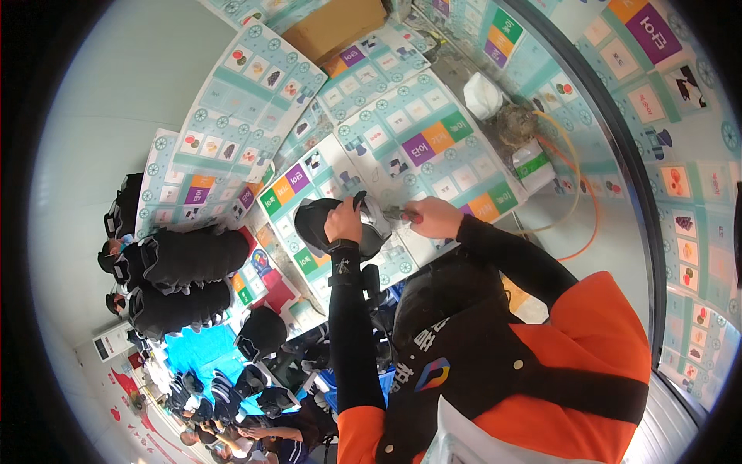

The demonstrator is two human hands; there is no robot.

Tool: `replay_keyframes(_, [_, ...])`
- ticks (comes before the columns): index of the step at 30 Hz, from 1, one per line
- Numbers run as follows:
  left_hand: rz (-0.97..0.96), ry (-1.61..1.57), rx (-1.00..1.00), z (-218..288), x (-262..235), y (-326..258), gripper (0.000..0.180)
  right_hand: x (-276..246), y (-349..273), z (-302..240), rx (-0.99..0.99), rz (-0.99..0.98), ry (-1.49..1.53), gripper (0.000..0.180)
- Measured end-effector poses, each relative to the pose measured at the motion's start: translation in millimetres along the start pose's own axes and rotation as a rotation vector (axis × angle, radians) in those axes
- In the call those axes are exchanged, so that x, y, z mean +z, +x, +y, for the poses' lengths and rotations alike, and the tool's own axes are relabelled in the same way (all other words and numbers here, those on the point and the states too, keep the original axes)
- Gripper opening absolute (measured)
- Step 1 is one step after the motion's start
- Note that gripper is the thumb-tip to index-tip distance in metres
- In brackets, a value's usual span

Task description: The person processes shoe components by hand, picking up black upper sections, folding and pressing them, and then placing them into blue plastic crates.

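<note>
Pressing down from above, the left hand (pixel 345 223) is holding the black cap-like piece (pixel 313 220) against the patterned bench (pixel 444 158), its fingers curling closed over the middle while dark fabric is showing on either side of it. The grip is probably serving to steady the soft piece, leaving its pale-lined edge facing the other hand. Just to the right of the left hand, the right hand (pixel 435 218) is closing around a small red-handled tool (pixel 407 217), the metal end pointing back toward that edge; whether the tip is touching the fabric, I cannot tell. Holding the tool so low and short is likely giving finer control.

The left forearm (pixel 352 325), in a black sleeve, is running almost straight up from the body to the piece, with the wrist lying nearly in line. The right forearm (pixel 514 251) is slanting inward from the right, the elbow standing out to the side, so the two hands are facing each other across a narrow gap.

Well to the left of the left hand, dark stacked pieces (pixel 193 259) are lying on their side in nested rows. Beyond the right hand, farther from the body, a brown tangled bundle (pixel 516 125) is sitting beside a white lump (pixel 482 96).
</note>
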State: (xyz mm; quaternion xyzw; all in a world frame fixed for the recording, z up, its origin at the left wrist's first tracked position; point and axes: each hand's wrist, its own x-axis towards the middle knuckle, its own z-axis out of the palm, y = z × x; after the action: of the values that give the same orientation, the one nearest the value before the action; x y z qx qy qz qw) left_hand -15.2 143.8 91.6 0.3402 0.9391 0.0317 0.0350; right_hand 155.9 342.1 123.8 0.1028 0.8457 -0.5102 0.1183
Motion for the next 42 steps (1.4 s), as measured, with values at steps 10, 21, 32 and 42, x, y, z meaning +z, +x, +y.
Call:
replay_keyframes(10, [-0.019, -0.026, -0.024, 0.2, 6.2, 5.2, 0.028, 8.0, 16.6, -3.0, -0.032, 0.026, -0.175, 0.027])
replay_keyframes(21, [0.016, -0.048, -0.018, -3.5, 2.3, -0.7, 0.025, 10.7, 7.4, -3.5, -0.089, 0.200, -0.196, 0.022])
replay_keyframes(32, [-0.001, 0.018, -0.040, 3.6, 1.0, -1.4, 0.021, 12.1, 7.4, 1.1, -0.064, 0.041, -0.231, 0.026])
replay_keyframes(42, [0.395, 0.192, -0.069, -8.6, -47.9, -1.3, 0.031, -13.6, -12.7, -1.8, -0.026, 0.187, 0.142, 0.029])
